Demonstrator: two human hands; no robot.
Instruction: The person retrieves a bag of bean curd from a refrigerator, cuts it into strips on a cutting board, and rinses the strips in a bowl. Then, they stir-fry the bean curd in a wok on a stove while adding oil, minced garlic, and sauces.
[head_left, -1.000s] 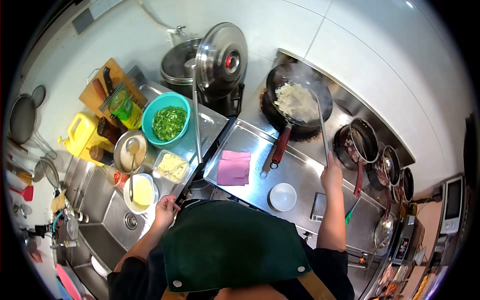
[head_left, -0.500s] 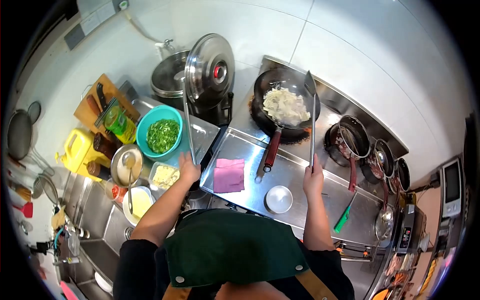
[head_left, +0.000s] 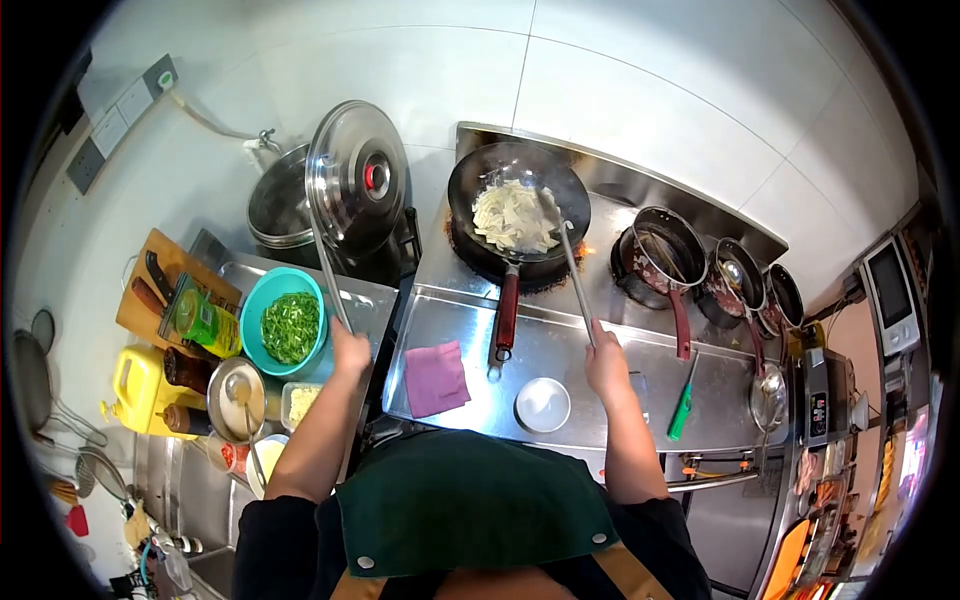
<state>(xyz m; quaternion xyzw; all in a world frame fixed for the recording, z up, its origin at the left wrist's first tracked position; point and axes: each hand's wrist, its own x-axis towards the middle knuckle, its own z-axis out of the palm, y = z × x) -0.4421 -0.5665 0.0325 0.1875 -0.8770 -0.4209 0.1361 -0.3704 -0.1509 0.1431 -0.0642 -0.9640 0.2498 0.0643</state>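
Observation:
My right hand [head_left: 607, 368] is closed around the long metal handle of a wok spatula [head_left: 578, 280]. Its blade sits inside the black wok [head_left: 520, 158], at the right side of the pale sliced food [head_left: 508, 215]. A long metal handle [head_left: 328, 275], which looks like a ladle's, is gripped in my left hand [head_left: 350, 354]. It reaches up in front of the steel pot lid [head_left: 350, 190]; its head is hard to make out there. Close to that hand stand a turquoise bowl of chopped greens [head_left: 290, 325] and a small tub of minced pale food [head_left: 300, 405].
A purple cloth [head_left: 437, 380] and white bowl [head_left: 543, 405] lie on the steel counter. The wok's red handle [head_left: 507, 315] points toward me. Flame shows at the wok's right. Several saucepans [head_left: 665, 250] stand at right, with a green-handled tool [head_left: 681, 412] before them.
The spatula has come down from above the wok's right rim into the food. My left hand and its tool sit lower and further left. The whole view has shifted.

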